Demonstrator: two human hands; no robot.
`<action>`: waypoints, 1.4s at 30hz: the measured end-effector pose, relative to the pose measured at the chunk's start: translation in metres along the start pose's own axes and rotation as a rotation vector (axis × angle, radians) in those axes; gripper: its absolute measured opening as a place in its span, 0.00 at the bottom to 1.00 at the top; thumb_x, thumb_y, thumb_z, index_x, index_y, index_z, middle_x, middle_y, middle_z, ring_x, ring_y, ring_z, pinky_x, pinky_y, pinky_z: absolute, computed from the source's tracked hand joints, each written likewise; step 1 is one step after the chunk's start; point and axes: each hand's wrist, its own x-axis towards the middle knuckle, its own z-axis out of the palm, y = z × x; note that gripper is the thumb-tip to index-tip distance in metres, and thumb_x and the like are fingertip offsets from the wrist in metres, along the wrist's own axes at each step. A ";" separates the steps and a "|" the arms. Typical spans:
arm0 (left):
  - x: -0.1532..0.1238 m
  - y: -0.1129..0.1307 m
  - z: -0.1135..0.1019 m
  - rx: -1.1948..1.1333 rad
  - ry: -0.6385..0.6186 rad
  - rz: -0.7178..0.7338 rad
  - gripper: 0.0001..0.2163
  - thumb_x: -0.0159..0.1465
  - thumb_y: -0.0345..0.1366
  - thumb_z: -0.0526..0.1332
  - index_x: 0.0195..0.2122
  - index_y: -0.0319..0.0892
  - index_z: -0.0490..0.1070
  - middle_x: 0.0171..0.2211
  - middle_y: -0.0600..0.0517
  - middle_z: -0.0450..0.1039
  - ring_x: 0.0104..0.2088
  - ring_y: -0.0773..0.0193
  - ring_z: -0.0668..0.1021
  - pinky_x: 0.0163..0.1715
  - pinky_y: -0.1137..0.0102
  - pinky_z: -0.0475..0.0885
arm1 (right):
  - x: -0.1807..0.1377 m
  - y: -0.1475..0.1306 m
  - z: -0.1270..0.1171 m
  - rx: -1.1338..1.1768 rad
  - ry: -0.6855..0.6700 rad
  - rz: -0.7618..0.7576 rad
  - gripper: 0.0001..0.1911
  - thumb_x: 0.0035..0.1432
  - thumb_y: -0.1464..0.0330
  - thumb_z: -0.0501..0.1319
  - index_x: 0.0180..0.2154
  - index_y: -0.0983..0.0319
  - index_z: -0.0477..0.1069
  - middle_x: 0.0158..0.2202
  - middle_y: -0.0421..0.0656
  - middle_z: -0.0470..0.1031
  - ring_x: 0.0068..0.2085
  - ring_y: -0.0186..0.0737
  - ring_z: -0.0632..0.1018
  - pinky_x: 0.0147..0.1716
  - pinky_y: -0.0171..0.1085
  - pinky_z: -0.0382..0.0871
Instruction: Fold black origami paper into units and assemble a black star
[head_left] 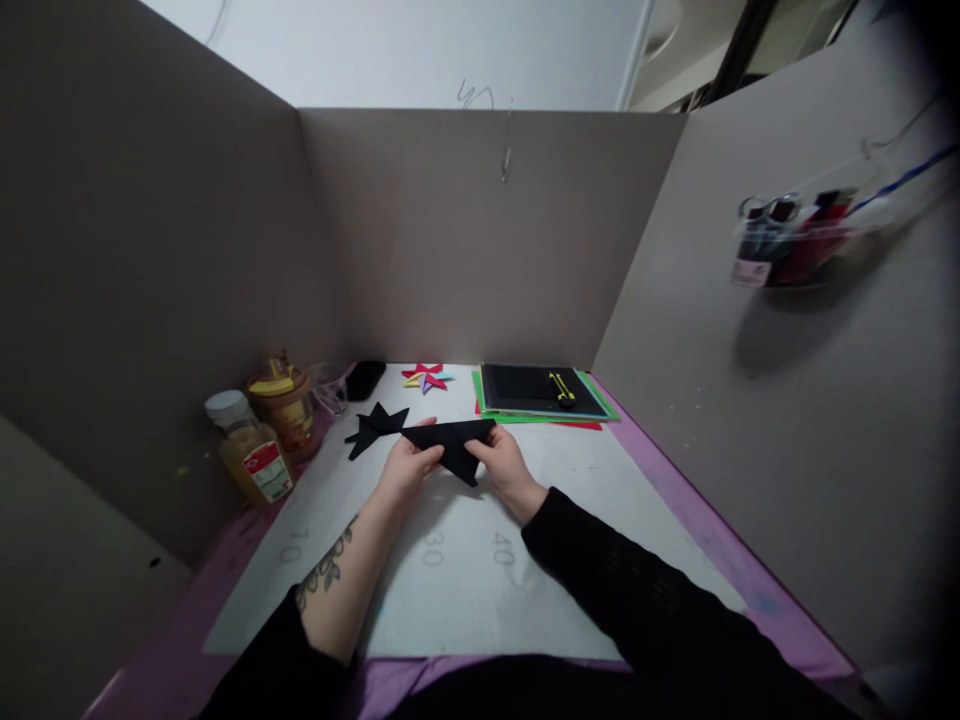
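Left hand (407,466) and right hand (511,466) both pinch black paper (448,438), thumbs on top, over white mat (525,610). Pointed shape, looks part-folded. Spiky black piece (375,428) and coloured star (427,378) beyond look already folded. Folds left: can't tell.

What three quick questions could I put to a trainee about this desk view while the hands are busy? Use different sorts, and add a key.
1. True or false: the right hand holds the black folded piece alone, with the left hand off it.
2. Which stands nearer the person: the white-capped bottle or the yellow-lidded cup?
3. Fill in left or right, as the camera sees it: the yellow-and-black tool lies on the stack of sheets, to the ____ of the multicoloured star.

Key:
1. False; both hands hold it.
2. The white-capped bottle.
3. Right.
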 end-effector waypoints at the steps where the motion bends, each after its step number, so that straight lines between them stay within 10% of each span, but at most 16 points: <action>1: 0.000 -0.001 0.001 0.022 -0.015 0.012 0.33 0.43 0.28 0.71 0.53 0.39 0.65 0.36 0.50 0.76 0.34 0.62 0.77 0.34 0.71 0.71 | 0.000 0.001 0.000 -0.056 0.028 -0.038 0.11 0.41 0.70 0.65 0.31 0.62 0.69 0.30 0.40 0.74 0.33 0.39 0.73 0.35 0.37 0.66; 17: 0.000 -0.008 0.001 0.117 -0.068 -0.065 0.17 0.44 0.34 0.71 0.34 0.36 0.73 0.31 0.47 0.77 0.31 0.59 0.77 0.30 0.70 0.69 | 0.002 0.005 -0.003 -0.058 0.046 -0.017 0.17 0.50 0.55 0.63 0.34 0.63 0.71 0.33 0.43 0.75 0.34 0.40 0.72 0.35 0.37 0.65; 25: 0.005 0.002 -0.007 0.075 0.192 0.244 0.38 0.43 0.30 0.71 0.57 0.48 0.61 0.50 0.45 0.71 0.35 0.64 0.77 0.31 0.73 0.71 | -0.001 0.001 -0.003 -0.168 -0.005 -0.039 0.14 0.49 0.59 0.63 0.32 0.64 0.72 0.30 0.43 0.76 0.32 0.40 0.71 0.33 0.37 0.64; 34: 0.014 -0.002 -0.017 0.220 0.235 0.134 0.16 0.49 0.35 0.69 0.40 0.40 0.77 0.34 0.50 0.74 0.24 0.73 0.73 0.26 0.76 0.73 | -0.002 -0.002 -0.006 -0.070 -0.049 -0.092 0.14 0.49 0.60 0.65 0.35 0.60 0.69 0.31 0.40 0.72 0.33 0.38 0.72 0.34 0.36 0.66; 42: 0.016 0.007 -0.023 0.108 0.266 0.206 0.19 0.47 0.37 0.70 0.40 0.39 0.77 0.32 0.51 0.73 0.28 0.70 0.74 0.30 0.75 0.74 | 0.001 -0.004 -0.007 0.411 -0.171 0.492 0.18 0.59 0.52 0.54 0.40 0.59 0.68 0.36 0.45 0.75 0.29 0.40 0.78 0.24 0.36 0.69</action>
